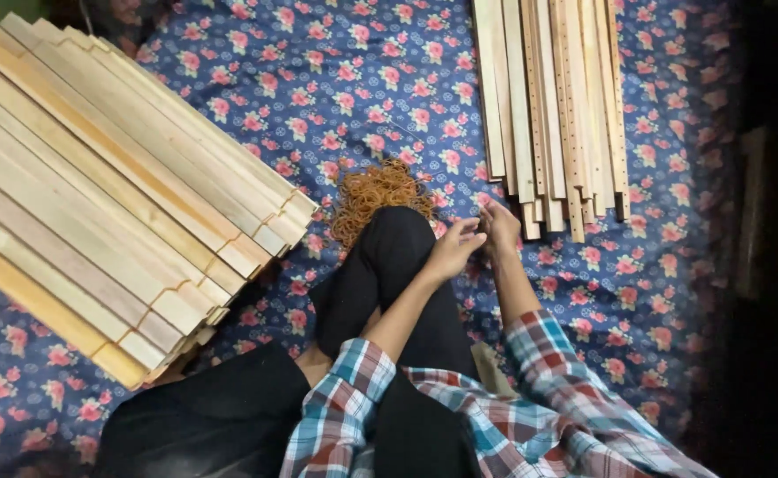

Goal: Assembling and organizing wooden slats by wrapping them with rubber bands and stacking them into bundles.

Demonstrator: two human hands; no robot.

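Seated on a blue floral cloth (354,80). Left hand (453,250) and right hand (500,226) touching just past the raised knee, fingers curled together; whether anything is pinched between them cannot be told. Heap of orange rubber bands (376,190) lying just beyond the knee, near both hands. Loose wooden slats (553,97) at the cloth's far right edge, ends close to the right hand. Banded slat bundles (115,195) stacked at the left edge.

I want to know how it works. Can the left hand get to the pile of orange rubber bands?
Probably yes: the left hand is close to the rubber bands, with only the bent knee beside them.
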